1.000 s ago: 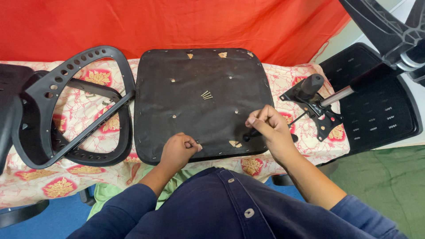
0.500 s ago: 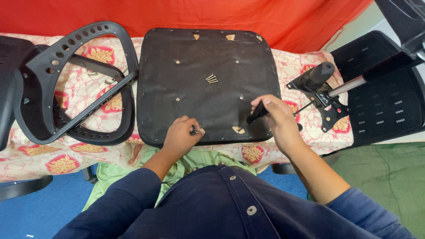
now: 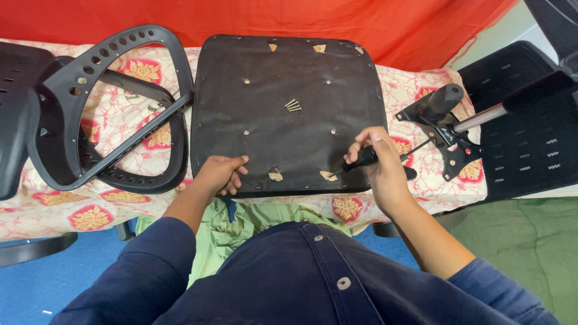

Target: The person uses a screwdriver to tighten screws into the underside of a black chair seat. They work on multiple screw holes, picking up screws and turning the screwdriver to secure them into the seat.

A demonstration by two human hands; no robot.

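- We found the black seat pan (image 3: pixel 289 78) lying underside up at the centre of the counter (image 3: pixel 120 198), its near edge just in front of the body.
- We judged the step in hand to be work at the near right corner of the pan, where the tip of the screwdriver (image 3: pixel 360 160) met a small tan patch (image 3: pixel 329 176).
- Our right hand (image 3: pixel 380 168) had its fingers clenched around the screwdriver's black handle.
- Our left hand (image 3: pixel 220 174) rested on the near left edge of the pan, fingers curled and pressing down; it held no tool.
- A small cluster of loose screws (image 3: pixel 292 105) lay on the middle of the pan, apart from both hands.
- We judged that the next move called for a steady tip, with the left hand bracing the pan against sliding.
- The counter carried a floral red and cream cloth; a red drape (image 3: pixel 361 24) hung at the far side.
- A black perforated back frame (image 3: pixel 102 90) lay at left, and a chair mechanism with a metal rod (image 3: pixel 448 129) at right.
- The floor showed blue at near left and green at near right.
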